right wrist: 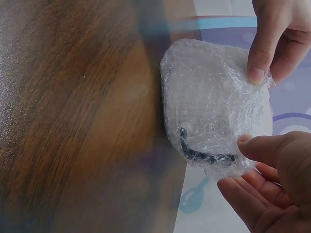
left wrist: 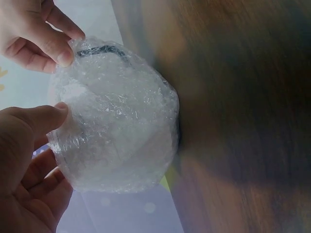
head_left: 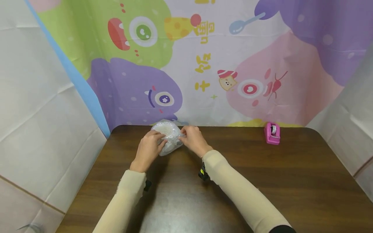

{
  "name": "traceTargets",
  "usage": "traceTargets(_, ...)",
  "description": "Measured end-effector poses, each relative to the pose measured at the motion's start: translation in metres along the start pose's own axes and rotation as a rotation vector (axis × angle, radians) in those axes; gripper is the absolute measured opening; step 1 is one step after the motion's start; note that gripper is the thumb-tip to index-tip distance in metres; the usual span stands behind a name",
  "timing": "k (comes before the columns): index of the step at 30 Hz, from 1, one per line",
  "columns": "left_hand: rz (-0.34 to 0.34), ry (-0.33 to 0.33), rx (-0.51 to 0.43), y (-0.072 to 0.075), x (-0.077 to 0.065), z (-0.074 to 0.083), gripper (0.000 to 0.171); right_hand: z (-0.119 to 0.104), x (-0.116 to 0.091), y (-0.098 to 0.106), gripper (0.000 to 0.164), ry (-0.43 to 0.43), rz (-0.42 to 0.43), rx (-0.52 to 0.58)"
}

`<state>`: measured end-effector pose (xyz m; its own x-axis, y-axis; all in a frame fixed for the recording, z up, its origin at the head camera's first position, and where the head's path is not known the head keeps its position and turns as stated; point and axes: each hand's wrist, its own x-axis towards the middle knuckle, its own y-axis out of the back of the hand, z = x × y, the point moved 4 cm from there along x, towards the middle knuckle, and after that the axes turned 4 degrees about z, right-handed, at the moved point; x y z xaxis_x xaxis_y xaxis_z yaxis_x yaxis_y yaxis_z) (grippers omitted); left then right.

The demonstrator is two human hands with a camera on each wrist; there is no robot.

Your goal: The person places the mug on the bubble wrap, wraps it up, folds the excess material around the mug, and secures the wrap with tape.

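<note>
Between the two hands a rounded white item wrapped in clear bubble wrap (head_left: 171,147) is held at the table's far edge. A dark curved strip (right wrist: 206,156) shows through the wrap near its edge; what the item inside is cannot be told. My left hand (head_left: 147,147) grips the bundle's left side, the thumb on its near face and the fingers partly hidden behind. With thumb and fingertips, my right hand (head_left: 194,138) pinches the wrap at the other side, close to the dark strip.
A pink tape dispenser (head_left: 272,134) with a roll of tape stands at the back right of the brown wooden table (head_left: 262,181). Behind the table hangs a cartoon-printed curtain (head_left: 201,106), reaching down to its far edge. Pale panels flank both sides.
</note>
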<state>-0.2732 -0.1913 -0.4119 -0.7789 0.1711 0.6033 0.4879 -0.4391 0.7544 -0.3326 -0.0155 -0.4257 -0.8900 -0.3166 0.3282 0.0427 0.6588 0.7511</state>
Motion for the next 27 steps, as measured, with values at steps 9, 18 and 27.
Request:
traceTargets(9, -0.016, 0.026, 0.026, 0.001, 0.002, 0.003, 0.028, -0.004, -0.003, -0.001, 0.026, 0.011, 0.026, -0.007)
traceTargets(18, 0.006, -0.027, 0.059, 0.005, 0.002, 0.008, 0.019, -0.016, -0.008, 0.003, 0.029, 0.025, -0.010, -0.102)
traceTargets(27, -0.002, -0.044, 0.088, 0.005, 0.000, 0.010, 0.017, -0.018, -0.007, 0.004, 0.025, 0.051, -0.042, -0.155)
